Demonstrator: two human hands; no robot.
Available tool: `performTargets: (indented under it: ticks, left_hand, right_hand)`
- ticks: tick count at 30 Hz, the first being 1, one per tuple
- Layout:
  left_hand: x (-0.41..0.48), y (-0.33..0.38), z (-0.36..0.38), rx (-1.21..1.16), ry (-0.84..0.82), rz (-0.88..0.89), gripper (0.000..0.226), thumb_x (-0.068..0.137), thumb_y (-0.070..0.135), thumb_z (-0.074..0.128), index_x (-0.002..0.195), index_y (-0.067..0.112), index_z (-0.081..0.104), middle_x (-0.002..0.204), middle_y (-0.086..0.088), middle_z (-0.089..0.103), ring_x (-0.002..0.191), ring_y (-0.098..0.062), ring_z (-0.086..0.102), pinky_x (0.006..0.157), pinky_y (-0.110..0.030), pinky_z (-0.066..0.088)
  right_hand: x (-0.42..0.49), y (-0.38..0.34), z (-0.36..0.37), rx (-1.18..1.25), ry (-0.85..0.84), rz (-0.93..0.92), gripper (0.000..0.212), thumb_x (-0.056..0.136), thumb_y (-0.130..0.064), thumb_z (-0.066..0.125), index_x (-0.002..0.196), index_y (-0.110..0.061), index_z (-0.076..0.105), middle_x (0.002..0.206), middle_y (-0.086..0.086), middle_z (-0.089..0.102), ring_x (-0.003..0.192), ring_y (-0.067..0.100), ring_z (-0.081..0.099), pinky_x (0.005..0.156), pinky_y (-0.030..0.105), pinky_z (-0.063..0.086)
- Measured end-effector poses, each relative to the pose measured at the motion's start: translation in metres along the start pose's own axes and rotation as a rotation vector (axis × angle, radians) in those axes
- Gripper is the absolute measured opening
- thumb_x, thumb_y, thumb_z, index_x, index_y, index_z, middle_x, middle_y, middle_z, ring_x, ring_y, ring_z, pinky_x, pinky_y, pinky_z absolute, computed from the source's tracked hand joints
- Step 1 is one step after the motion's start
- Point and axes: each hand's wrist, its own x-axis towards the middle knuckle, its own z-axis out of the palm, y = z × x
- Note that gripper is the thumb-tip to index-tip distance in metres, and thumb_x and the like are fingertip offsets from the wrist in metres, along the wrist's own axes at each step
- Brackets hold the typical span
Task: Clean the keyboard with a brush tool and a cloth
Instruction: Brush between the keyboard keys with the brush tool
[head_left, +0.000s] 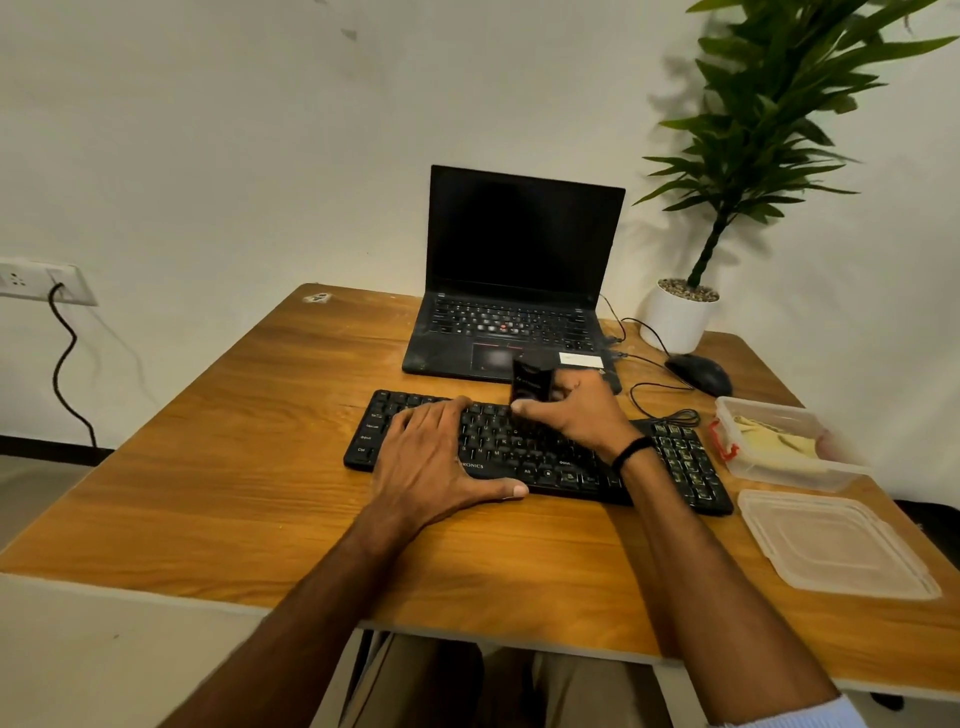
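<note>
Black keyboard (675, 467) across the middle of a wood-grain, pale-edged table (234, 441). Left hand (436, 457) flat on the keyboard's left half, fingers straight and spread, thumb stretched along its front edge, gripping nothing. Right hand (576, 410) raised just above the keyboard's middle rows, thumb and curled fingers pinching a small black brush tool (530, 387), held upright; bristles hidden. Black band (631, 451) round that wrist.

Behind the keyboard, an open laptop (519, 291) with a dark screen. Just right of the keyboard, a clear plastic box (769, 475) holding a yellowish cloth (779, 441). Nearer the table's front edge, a clear lid (836, 545) lying flat on the wood. Behind the keyboard's right end, a black mouse (698, 374) and a white pot (675, 322) with a tall green plant, thin cables looping between.

Beyond, a plain white wall (234, 156). Far left of the keyboard, a wall socket (31, 283) with a black cord (65, 364) hanging down.
</note>
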Motion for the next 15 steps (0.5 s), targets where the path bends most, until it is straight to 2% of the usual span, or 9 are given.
performTargets:
  ticks: [2,3,6,7,9,10,13,14,15]
  left_hand:
    - [0.001,-0.001,-0.001,-0.008,0.008,-0.003,0.129,0.055,0.109,0.043,0.151,0.024,0.038,0.148,0.001,0.053,0.138,-0.017,0.046,0.121,-0.041,0.025]
    - [0.002,-0.001,-0.001,-0.010,0.008,-0.004,0.129,0.055,0.109,0.043,0.151,0.024,0.038,0.147,0.001,0.053,0.137,-0.017,0.047,0.121,-0.042,0.026]
    - [0.002,0.000,0.000,-0.005,-0.003,-0.008,0.130,0.054,0.110,0.041,0.151,0.024,0.037,0.147,0.001,0.053,0.137,-0.017,0.047,0.121,-0.041,0.025]
    - [0.001,0.000,0.000,-0.007,-0.003,-0.010,0.130,0.054,0.110,0.042,0.151,0.025,0.037,0.148,0.002,0.052,0.137,-0.016,0.046,0.121,-0.040,0.025]
    - [0.001,0.000,-0.001,-0.015,-0.003,-0.013,0.129,0.055,0.109,0.043,0.152,0.025,0.036,0.148,0.002,0.052,0.138,-0.016,0.045,0.121,-0.040,0.024]
    - [0.002,0.000,-0.002,-0.021,-0.006,-0.012,0.128,0.055,0.109,0.044,0.152,0.025,0.036,0.148,0.002,0.052,0.138,-0.016,0.046,0.121,-0.040,0.024]
    - [0.001,0.001,-0.003,-0.029,-0.003,-0.014,0.129,0.054,0.109,0.046,0.150,0.024,0.037,0.146,0.001,0.053,0.136,-0.017,0.047,0.121,-0.040,0.025]
    - [0.000,0.001,-0.002,-0.032,-0.002,-0.015,0.129,0.054,0.109,0.046,0.150,0.024,0.037,0.145,0.001,0.053,0.136,-0.017,0.047,0.121,-0.040,0.026]
    - [0.000,0.001,-0.002,-0.035,0.000,-0.015,0.128,0.054,0.109,0.046,0.150,0.025,0.037,0.145,0.001,0.054,0.136,-0.016,0.047,0.120,-0.040,0.026]
  right_hand:
    - [-0.002,0.001,0.004,0.122,-0.168,0.047,0.034,0.076,-0.018,0.083,0.107,-0.017,0.069,0.105,0.002,0.074,0.091,0.014,0.072,0.072,0.024,0.058]
    - [-0.003,0.001,0.005,0.118,-0.146,0.043,0.035,0.077,-0.020,0.083,0.109,-0.015,0.069,0.104,0.002,0.074,0.090,0.014,0.072,0.072,0.024,0.059]
    - [0.002,-0.002,0.006,-0.068,0.134,-0.005,0.042,0.081,-0.029,0.079,0.118,-0.015,0.066,0.105,-0.010,0.066,0.088,0.005,0.066,0.072,0.018,0.055]
    - [0.003,0.000,0.007,-0.062,0.097,-0.010,0.042,0.080,-0.028,0.080,0.117,-0.016,0.066,0.106,-0.010,0.068,0.089,0.006,0.067,0.075,0.021,0.057]
    - [0.004,0.000,0.011,0.064,-0.096,0.024,0.038,0.076,-0.023,0.083,0.111,-0.016,0.069,0.104,-0.001,0.074,0.088,0.011,0.072,0.078,0.031,0.061]
    - [0.003,-0.002,0.012,0.075,-0.117,0.021,0.038,0.076,-0.023,0.083,0.111,-0.016,0.070,0.101,0.000,0.075,0.086,0.011,0.072,0.078,0.032,0.061]
    - [0.009,-0.002,0.010,-0.128,0.175,-0.036,0.043,0.081,-0.028,0.080,0.120,-0.016,0.066,0.101,-0.012,0.066,0.088,0.006,0.066,0.079,0.027,0.059]
    - [0.009,0.000,0.009,-0.090,0.174,-0.017,0.044,0.080,-0.027,0.080,0.121,-0.016,0.066,0.103,-0.011,0.066,0.090,0.008,0.066,0.080,0.028,0.059]
    - [0.009,0.004,0.010,-0.022,0.089,-0.016,0.043,0.079,-0.026,0.081,0.119,-0.016,0.067,0.105,-0.006,0.070,0.092,0.012,0.069,0.081,0.030,0.059]
